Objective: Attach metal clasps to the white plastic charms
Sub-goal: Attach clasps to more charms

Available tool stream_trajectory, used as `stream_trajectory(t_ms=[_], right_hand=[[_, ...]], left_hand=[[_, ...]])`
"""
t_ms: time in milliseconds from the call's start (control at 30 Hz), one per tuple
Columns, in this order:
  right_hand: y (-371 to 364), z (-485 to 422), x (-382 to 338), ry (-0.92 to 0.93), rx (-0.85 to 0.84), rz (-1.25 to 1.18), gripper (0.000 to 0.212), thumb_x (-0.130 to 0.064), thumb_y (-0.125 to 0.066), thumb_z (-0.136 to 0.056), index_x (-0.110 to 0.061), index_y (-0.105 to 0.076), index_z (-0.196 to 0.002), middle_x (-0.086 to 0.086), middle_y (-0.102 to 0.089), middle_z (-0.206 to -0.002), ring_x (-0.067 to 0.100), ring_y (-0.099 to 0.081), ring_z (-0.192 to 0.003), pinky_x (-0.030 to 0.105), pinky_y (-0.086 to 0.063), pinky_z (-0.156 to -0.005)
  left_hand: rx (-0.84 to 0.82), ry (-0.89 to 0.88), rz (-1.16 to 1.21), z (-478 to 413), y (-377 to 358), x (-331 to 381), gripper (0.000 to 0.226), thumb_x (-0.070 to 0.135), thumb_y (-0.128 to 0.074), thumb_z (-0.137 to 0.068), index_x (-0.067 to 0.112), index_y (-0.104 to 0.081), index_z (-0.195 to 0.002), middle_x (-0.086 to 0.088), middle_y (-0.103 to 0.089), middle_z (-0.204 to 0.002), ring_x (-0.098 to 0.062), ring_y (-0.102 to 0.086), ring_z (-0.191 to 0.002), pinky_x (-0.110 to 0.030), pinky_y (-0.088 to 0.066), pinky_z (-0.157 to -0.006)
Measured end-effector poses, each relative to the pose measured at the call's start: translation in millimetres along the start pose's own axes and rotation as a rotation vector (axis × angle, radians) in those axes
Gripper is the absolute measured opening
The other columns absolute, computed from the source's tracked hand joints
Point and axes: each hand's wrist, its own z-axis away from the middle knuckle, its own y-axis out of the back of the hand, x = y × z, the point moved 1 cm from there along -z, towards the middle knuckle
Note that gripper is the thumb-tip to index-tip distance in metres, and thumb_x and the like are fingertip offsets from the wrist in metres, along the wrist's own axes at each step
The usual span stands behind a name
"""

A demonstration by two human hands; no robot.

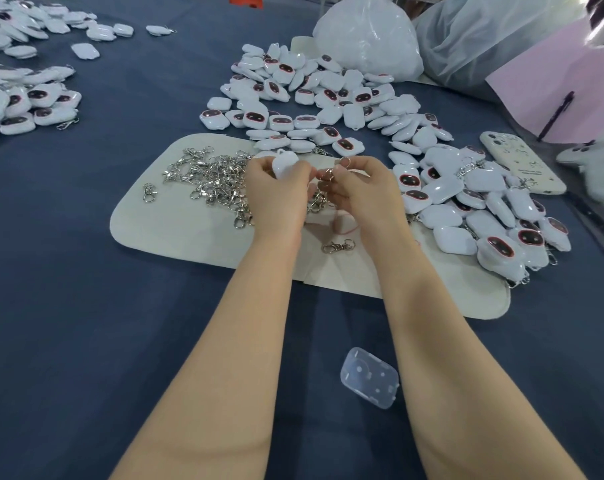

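My left hand (276,195) grips a white plastic charm (284,163) with its small loop pointing up. My right hand (362,188) pinches a metal clasp (328,174) by its ring, held close to the charm above the cream mat (176,216). A heap of loose metal clasps (210,178) lies on the mat to the left of my hands. One single clasp (338,246) rests on the mat between my wrists. A big pile of white charms (328,98) with dark faces spreads behind my hands, and a second pile of charms (484,209) lies to their right.
Another pile of charms (27,98) lies at the far left on the dark blue cloth (86,306). A clear plastic case (369,377) sits near my right forearm. A phone (522,162) lies at the right, with white plastic bags (369,39) and pink paper (556,84) behind it.
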Motion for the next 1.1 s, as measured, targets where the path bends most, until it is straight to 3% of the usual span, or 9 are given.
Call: stream_trajectory(t_ms=[67, 167, 233, 333, 500, 633, 767, 900, 1100], right_hand=[[0.1, -0.5, -0.8, 0.0, 0.014, -0.069, 0.01, -0.003, -0.051, -0.094, -0.012, -0.051, -0.089, 0.014, -0.071, -0.094, 0.02, -0.068, -0.078, 0.026, -0.057, -0.074], [1.5, -1.6, -2.3, 0.022, 0.063, -0.145, 0.006, -0.003, -0.05, -0.095, -0.009, -0.049, -0.094, 0.01, -0.07, -0.089, 0.013, -0.067, -0.073, 0.02, -0.055, -0.069], [2.8, -2.4, -3.5, 0.035, 0.079, -0.175, 0.004, -0.002, -0.051, -0.095, -0.007, -0.05, -0.096, 0.01, -0.069, -0.087, 0.013, -0.067, -0.071, 0.019, -0.055, -0.068], [3.3, -2.7, -4.8, 0.055, 0.063, -0.171, 0.004, -0.003, -0.052, -0.094, -0.006, -0.052, -0.097, 0.01, -0.07, -0.088, 0.015, -0.068, -0.074, 0.023, -0.056, -0.073], [0.1, -0.2, -3.9, 0.144, 0.041, -0.058, 0.006, -0.004, -0.055, -0.092, -0.009, -0.053, -0.092, 0.009, -0.072, -0.091, 0.018, -0.068, -0.083, 0.026, -0.053, -0.075], [-2.3, 2.5, -4.7, 0.2, -0.006, 0.006, 0.012, -0.004, -0.055, -0.092, -0.013, -0.052, -0.087, 0.006, -0.072, -0.088, 0.011, -0.068, -0.078, 0.02, -0.05, -0.071], [-2.4, 2.3, -4.0, 0.201, 0.022, 0.057, 0.009, -0.005, -0.056, -0.091, -0.013, -0.052, -0.088, 0.006, -0.072, -0.087, 0.009, -0.066, -0.073, 0.03, -0.051, -0.077], [-1.1, -0.2, 1.2, 0.203, 0.112, 0.208, 0.009, -0.009, -0.056, -0.091, -0.015, -0.052, -0.095, 0.001, -0.066, -0.092, 0.013, -0.063, -0.082, 0.036, -0.052, -0.085], [-3.4, 4.7, -0.5, 0.352, 0.072, 0.424, 0.02, -0.009, -0.053, -0.089, -0.024, -0.059, -0.1, -0.014, -0.062, -0.1, 0.01, -0.059, -0.094, 0.026, -0.047, -0.084]], left_hand=[[0.011, -0.035, -0.103, -0.4, -0.6, -1.8, 0.018, 0.003, -0.058, -0.081, 0.015, -0.046, -0.087, -0.002, -0.057, -0.08, -0.011, -0.058, -0.063, -0.032, -0.051, -0.068], [-0.018, -0.153, -0.299, -1.9, -1.1, -4.5, 0.015, 0.007, -0.061, -0.081, 0.017, -0.053, -0.088, 0.005, -0.055, -0.078, 0.003, -0.048, -0.052, -0.012, -0.04, -0.053], [-0.062, -0.212, -0.394, -2.5, -1.9, -5.2, 0.01, 0.01, -0.064, -0.082, 0.017, -0.062, -0.089, 0.012, -0.058, -0.078, 0.007, -0.052, -0.058, -0.006, -0.04, -0.055], [-0.11, -0.233, -0.445, -1.2, -3.0, -6.6, 0.002, 0.016, -0.067, -0.084, 0.017, -0.068, -0.084, 0.011, -0.062, -0.077, -0.002, -0.057, -0.07, -0.016, -0.045, -0.068], [-0.118, -0.213, -0.415, -1.8, -1.9, -6.7, 0.013, 0.021, -0.066, -0.086, 0.019, -0.066, -0.073, 0.007, -0.06, -0.066, -0.009, -0.05, -0.06, -0.024, -0.041, -0.061], [-0.112, -0.219, -0.425, -2.6, -1.1, -6.6, 0.014, 0.013, -0.064, -0.085, 0.02, -0.064, -0.072, 0.009, -0.059, -0.065, -0.008, -0.051, -0.061, -0.025, -0.042, -0.064], [-0.075, -0.183, -0.414, -3.3, -1.5, -7.7, 0.019, 0.014, -0.061, -0.086, 0.023, -0.059, -0.069, 0.01, -0.055, -0.063, -0.007, -0.048, -0.057, -0.026, -0.039, -0.061], [-0.045, -0.175, -0.402, -4.6, -2.0, -7.2, 0.01, 0.016, -0.06, -0.087, 0.016, -0.06, -0.076, 0.008, -0.055, -0.065, -0.009, -0.048, -0.061, -0.026, -0.039, -0.064], [-0.07, -0.239, -0.468, -4.0, -1.0, -6.3, 0.007, 0.015, -0.057, -0.09, 0.011, -0.063, -0.088, 0.008, -0.057, -0.075, -0.014, -0.054, -0.075, -0.028, -0.043, -0.072]])
